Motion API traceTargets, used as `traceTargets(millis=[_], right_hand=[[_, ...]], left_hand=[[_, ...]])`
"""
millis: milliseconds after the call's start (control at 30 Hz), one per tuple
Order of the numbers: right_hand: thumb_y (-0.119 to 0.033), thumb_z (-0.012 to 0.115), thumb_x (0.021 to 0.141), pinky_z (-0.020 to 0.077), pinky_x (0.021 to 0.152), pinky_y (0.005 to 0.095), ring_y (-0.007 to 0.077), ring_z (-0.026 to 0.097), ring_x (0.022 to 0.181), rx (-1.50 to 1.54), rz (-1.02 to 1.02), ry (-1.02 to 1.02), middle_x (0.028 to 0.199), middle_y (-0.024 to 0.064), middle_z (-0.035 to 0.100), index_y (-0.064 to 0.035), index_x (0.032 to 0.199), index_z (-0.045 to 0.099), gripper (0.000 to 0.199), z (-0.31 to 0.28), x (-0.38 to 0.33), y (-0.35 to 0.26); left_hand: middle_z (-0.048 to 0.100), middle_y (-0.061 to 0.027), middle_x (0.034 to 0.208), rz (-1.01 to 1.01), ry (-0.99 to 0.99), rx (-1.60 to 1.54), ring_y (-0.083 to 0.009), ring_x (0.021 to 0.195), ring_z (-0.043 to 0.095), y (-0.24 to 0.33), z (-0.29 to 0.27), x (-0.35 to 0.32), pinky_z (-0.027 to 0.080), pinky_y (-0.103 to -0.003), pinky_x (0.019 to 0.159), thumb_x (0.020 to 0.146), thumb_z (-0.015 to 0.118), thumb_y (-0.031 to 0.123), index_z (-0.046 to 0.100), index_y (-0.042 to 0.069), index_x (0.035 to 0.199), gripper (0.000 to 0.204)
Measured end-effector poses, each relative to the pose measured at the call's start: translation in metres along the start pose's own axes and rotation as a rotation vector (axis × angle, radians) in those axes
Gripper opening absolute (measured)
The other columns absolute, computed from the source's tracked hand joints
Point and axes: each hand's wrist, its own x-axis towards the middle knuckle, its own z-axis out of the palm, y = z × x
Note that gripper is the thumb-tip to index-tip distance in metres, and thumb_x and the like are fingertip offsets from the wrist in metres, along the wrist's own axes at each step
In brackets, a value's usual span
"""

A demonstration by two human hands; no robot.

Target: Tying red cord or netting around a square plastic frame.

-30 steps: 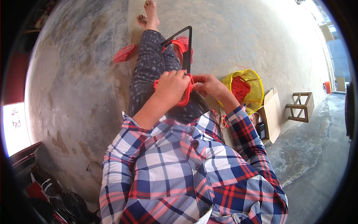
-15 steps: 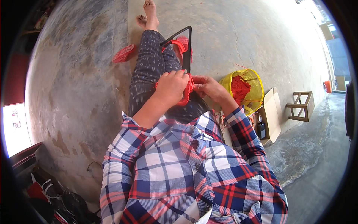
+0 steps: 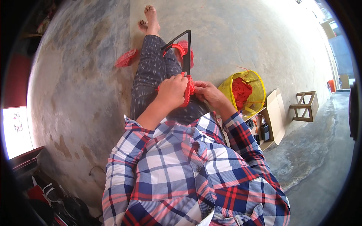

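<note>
Red, ridged, cord-like band (image 3: 187, 97) at twelve o'clock is best steadied by the gripping left hand (image 3: 170, 91) while the right hand (image 3: 211, 94) pinches its three-o'clock edge.

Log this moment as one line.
left hand: gripping red braided piece | right hand: at its right edge | around: black frame, yellow basket holding red material, stool
</note>
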Motion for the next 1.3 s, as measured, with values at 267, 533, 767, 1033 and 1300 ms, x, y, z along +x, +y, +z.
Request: traceTargets(millis=[267,533,767,1033,1300], right_hand=[[-0.016,0.062,0.091,0.0371,0.058,0.0191,0.0044,0.045,0.064,-0.13,-0.03,0.008,0.082,-0.0054,0.059,-0.0046,0.114,0.064,0.026,0.006,-0.003,-0.005],[-0.017,0.062,0.092,0.0364,0.057,0.019,0.0037,0.044,0.064,-0.118,-0.022,-0.003,0.079,-0.0063,0.057,-0.0046,0.118,0.063,0.029,0.005,0.001,-0.003],[-0.012,0.064,0.089,0.0424,0.065,0.0204,0.0041,0.052,0.077,-0.222,-0.088,0.048,0.092,-0.0025,0.064,-0.0027,0.125,0.059,0.037,0.016,-0.003,-0.018],[-0.015,0.071,0.081,0.0481,0.073,0.0309,0.0141,0.059,0.079,-0.803,-0.153,-0.033,0.096,0.004,0.066,0.0029,0.112,0.062,0.037,0.002,0.011,-0.028],[-0.021,0.059,0.086,0.0475,0.084,0.036,0.0186,0.06,0.097,0.201,-0.403,0.453,0.109,0.0091,0.066,-0.0042,0.106,0.065,0.026,-0.047,-0.014,-0.049]], left_hand=[[0.058,-0.0135,0.089,-0.005,0.0,0.003,-0.0326,0.086,0.061,0.001,-0.001,-0.001,0.051,-0.043,0.072,0.072,0.063,0.006,0.054,0.004,0.088,0.019],[0.057,-0.012,0.089,0.008,0.032,0.035,-0.0313,0.087,0.06,-0.008,-0.007,0.001,0.05,-0.041,0.072,0.07,0.064,0.005,0.054,0.004,0.088,0.021],[0.056,-0.0118,0.089,-0.051,0.053,-0.006,-0.0321,0.087,0.06,-0.007,-0.012,0.001,0.05,-0.042,0.073,0.069,0.064,0.005,0.054,0.004,0.089,0.023],[0.06,-0.0155,0.088,-0.206,0.056,-0.408,-0.0354,0.085,0.06,-0.01,0.003,0.001,0.049,-0.041,0.072,0.07,0.063,0.003,0.057,0.0,0.087,0.019],[0.061,-0.0068,0.096,-0.473,0.297,-0.851,-0.0194,0.097,0.059,-0.021,0.008,0.015,0.047,-0.035,0.085,0.075,0.061,0.005,0.057,-0.002,0.104,0.031]])
